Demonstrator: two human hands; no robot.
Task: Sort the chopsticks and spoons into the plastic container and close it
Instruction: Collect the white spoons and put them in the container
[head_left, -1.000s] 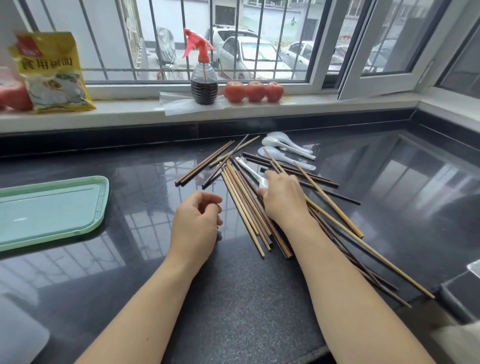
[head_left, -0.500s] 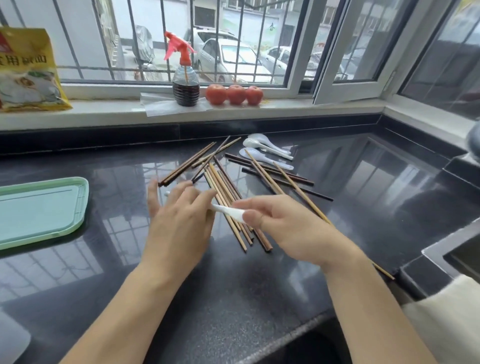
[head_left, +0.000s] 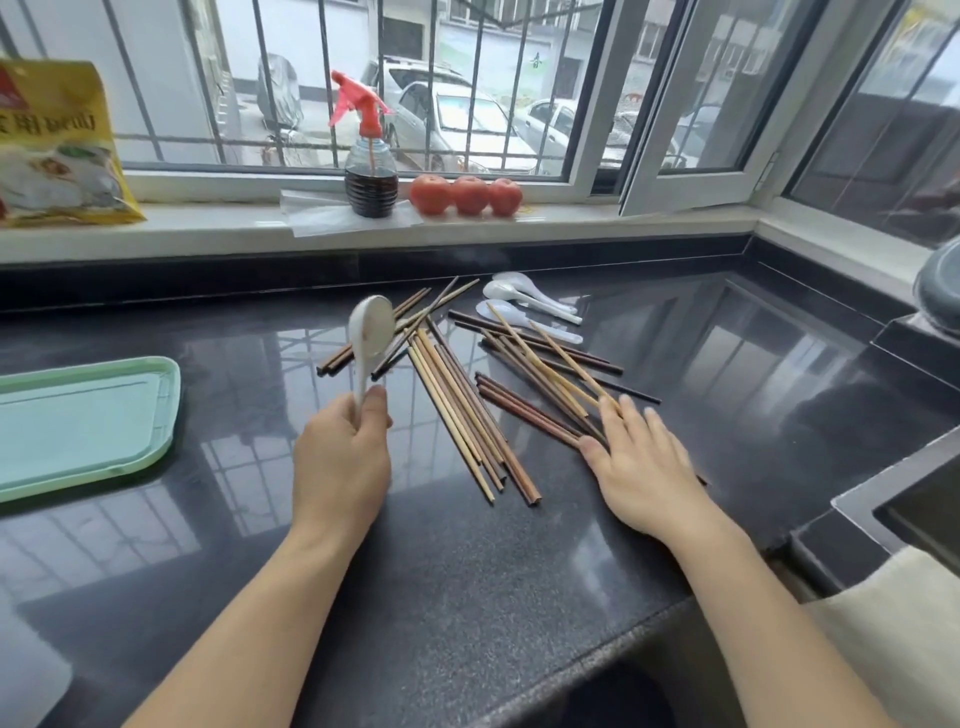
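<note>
My left hand (head_left: 340, 462) grips the handle of a white spoon (head_left: 370, 338) and holds it upright above the black counter, bowl up. My right hand (head_left: 641, 465) lies flat with straight fingers on the right end of a scattered pile of wooden chopsticks (head_left: 467, 410), light and dark brown. Three more white spoons (head_left: 524, 304) lie at the far side of the pile. A pale green plastic lid or tray (head_left: 88, 421) sits on the counter at the left. A translucent plastic edge (head_left: 26, 675) shows at the bottom left corner.
On the windowsill stand a spray bottle (head_left: 370, 176), three tomatoes (head_left: 467, 195) and a yellow food bag (head_left: 57, 150). A sink edge (head_left: 893, 499) and a white cloth (head_left: 893, 618) are at the right. A dark pot (head_left: 937, 291) sits at the far right.
The spoon passed from my right hand to my left hand, which now holds it upright. My right hand moved right and settled flat on the chopsticks.
</note>
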